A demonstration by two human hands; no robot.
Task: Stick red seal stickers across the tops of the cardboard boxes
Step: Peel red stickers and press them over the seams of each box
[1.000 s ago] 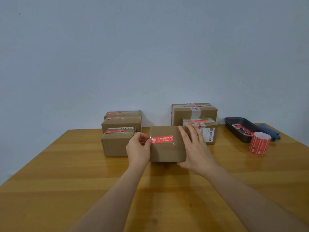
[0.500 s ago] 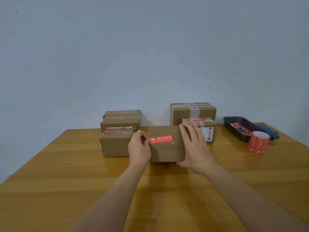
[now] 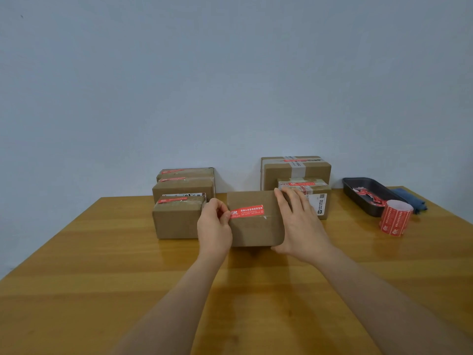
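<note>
A plain cardboard box (image 3: 256,228) sits mid-table between my hands. A red seal sticker (image 3: 247,211) lies across its top. My left hand (image 3: 214,228) pinches the sticker's left end at the box's left edge. My right hand (image 3: 299,224) rests flat with straight fingers against the box's right side and top corner. A roll of red stickers (image 3: 395,217) stands at the right.
Three stickered boxes (image 3: 179,216) stand in a row at the left, two more (image 3: 304,190) behind at the right. A dark tray (image 3: 358,194) with red scraps and a blue cloth (image 3: 409,198) lie far right. The wooden table (image 3: 102,278) ends at a grey wall.
Hardly anything has moved. My left thumb and fingers have shifted a little on the sticker's left end; my right hand stays on the box.
</note>
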